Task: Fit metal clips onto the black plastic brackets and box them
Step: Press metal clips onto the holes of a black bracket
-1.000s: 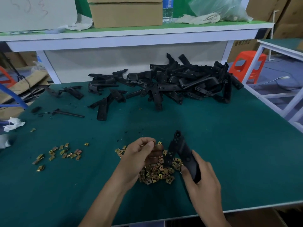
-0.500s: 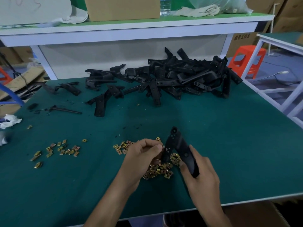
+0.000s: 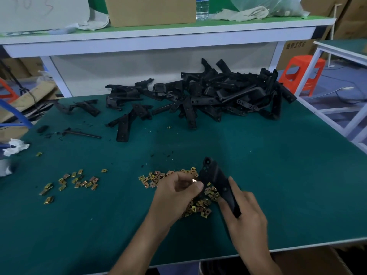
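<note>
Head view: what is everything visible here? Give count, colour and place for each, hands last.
table: one, green top, foreground
bracket pile: many, black, table's far side
loose brackets: several, black, table's far left
held bracket: one, black, in right hand
clip pile: many, brass-coloured, beneath the hands
scattered clips: small group, brass-coloured, near left
held clip: one, glinting, against held bracket
cardboard box: one, brown, rear shelf
bottle: one, clear, rear shelf
stool: one, orange, floor at right
left hand: pinches held clip
right hand: grips held bracket
</note>
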A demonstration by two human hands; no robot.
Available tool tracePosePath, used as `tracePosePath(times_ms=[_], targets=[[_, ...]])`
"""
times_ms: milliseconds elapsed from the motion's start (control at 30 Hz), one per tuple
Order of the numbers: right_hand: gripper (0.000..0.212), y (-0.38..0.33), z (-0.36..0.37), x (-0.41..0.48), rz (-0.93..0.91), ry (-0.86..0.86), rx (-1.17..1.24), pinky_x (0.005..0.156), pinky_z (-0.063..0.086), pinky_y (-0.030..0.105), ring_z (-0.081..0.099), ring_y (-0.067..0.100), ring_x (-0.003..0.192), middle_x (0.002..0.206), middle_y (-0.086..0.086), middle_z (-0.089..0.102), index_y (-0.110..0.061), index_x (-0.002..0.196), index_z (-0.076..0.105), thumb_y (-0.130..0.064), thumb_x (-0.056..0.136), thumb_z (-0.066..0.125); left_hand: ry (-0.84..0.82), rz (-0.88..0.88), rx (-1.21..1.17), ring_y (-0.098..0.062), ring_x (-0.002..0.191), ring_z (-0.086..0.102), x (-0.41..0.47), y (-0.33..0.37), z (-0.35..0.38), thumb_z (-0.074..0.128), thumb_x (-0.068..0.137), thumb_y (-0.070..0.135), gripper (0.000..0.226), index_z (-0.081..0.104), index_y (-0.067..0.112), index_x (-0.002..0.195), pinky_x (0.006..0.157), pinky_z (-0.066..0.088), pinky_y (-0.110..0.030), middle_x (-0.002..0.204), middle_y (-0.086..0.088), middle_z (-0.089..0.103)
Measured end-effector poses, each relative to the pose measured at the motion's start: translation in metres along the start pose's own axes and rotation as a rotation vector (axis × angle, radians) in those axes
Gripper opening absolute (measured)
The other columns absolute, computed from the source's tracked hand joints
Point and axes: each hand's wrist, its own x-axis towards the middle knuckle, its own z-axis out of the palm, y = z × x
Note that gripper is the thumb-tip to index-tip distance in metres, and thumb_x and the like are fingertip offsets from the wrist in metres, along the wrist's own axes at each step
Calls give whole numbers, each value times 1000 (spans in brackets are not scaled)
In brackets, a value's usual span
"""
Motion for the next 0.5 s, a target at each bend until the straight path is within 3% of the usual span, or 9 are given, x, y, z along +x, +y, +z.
tracePosePath(times_ms=[100,200,300,433,500], targets=[[67,-1,1,-1,-7,50,-19,58,45,27,54,10,77,91,-5,57,-20,141,60,-15,79,85,106,38,217,6,90,64,-5,-6,11,81,62,56,42,67,36,97,71,52,-17,96,27,68],[64,-2,1,-2,-5,87,-25,60,47,28,57,10,79,95,-4,59,-19,139,62,-15,79,84,210,75,255,16,96,56,-5,-10,22,76,60,59,44,64,38,96,70,44,-7,102,40,59],[62,-3,0,-2,13,95,-32,63,46,29,58,10,81,98,-3,61,-18,138,63,-15,79,85,248,61,191,12,92,61,-3,-14,26,83,66,48,37,68,35,96,70,46,-6,99,35,65],[62,-6,-2,-2,32,73,-18,64,50,32,63,14,80,98,-3,62,-20,138,62,-15,80,84,243,76,116,-1,85,69,-3,-18,31,86,77,30,23,73,25,95,76,57,-22,91,14,74],[61,-6,-2,-2,44,67,-13,65,51,33,63,15,83,100,-3,62,-21,138,62,-16,81,83,251,113,124,-2,84,69,-6,-17,31,85,79,27,19,73,24,93,76,57,-22,88,13,75]])
